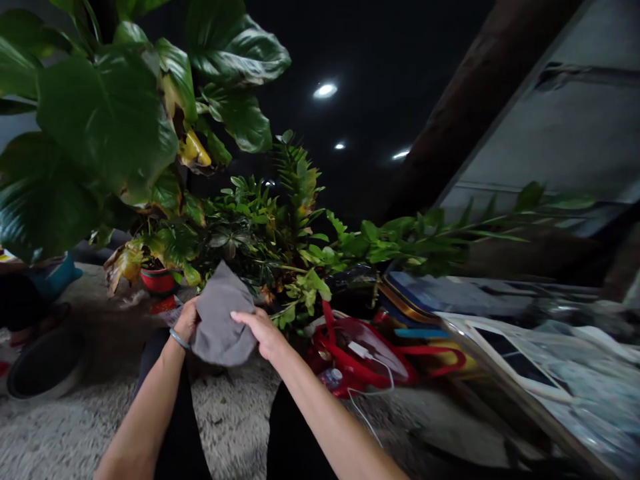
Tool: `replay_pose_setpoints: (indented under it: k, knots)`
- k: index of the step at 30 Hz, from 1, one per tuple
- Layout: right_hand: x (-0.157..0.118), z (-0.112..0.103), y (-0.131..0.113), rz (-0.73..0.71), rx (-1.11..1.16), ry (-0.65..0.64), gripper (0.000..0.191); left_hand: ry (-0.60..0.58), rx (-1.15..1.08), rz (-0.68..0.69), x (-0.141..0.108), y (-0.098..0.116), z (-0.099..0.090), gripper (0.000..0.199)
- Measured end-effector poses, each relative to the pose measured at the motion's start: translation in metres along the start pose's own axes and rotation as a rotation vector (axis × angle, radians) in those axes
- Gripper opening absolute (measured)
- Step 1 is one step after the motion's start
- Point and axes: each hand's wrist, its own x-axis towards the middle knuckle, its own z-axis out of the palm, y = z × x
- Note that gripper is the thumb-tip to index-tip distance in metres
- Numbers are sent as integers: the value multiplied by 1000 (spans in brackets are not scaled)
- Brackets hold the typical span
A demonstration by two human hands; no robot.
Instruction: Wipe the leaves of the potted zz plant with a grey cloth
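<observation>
Two bare hands hold one piece of soft grey fabric [223, 323] between them: the left hand [187, 321], one pale bracelet [179, 339] at its wrist, grips one edge, and the right hand [264, 335] pinches the opposite side, thumb on top. The fabric is above the gap between two black-clad legs. One round red pot [158, 281] stands beyond the left hand; one red bag [357, 353] with one white cable [387, 373] lies to the right. One dark round basin [46, 365] sits far left.
</observation>
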Motion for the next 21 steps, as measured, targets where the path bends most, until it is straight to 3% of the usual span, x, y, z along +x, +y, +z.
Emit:
replay_pose_setpoints:
  k: [2,5,8,10,13,17,19,21]
  knots:
    - [-17,-14,6,19,-27,7,24,-28,-16,6,3,-2,0,34]
    - [-25,-33,-23,-83,14,49,37,-69,-25,12,4,-3,-2,37]
    - [0,-42,-62,-302,134,180,45,-96,-25,29,0,-3,0,34]
    - [24,-41,-68,-338,219,271,39,-96,-16,36,-4,-3,3,33]
    - [41,-35,-32,-167,252,299,26,-77,-1,43,-8,-5,6,31]
    - [8,-36,33,-16,178,236,16,-38,20,45,-4,-7,3,31]
    - [-11,-40,36,-15,173,206,17,-24,37,46,-1,-8,0,29]
    - [-18,-43,16,-72,199,182,26,-22,61,51,1,-8,-2,27]
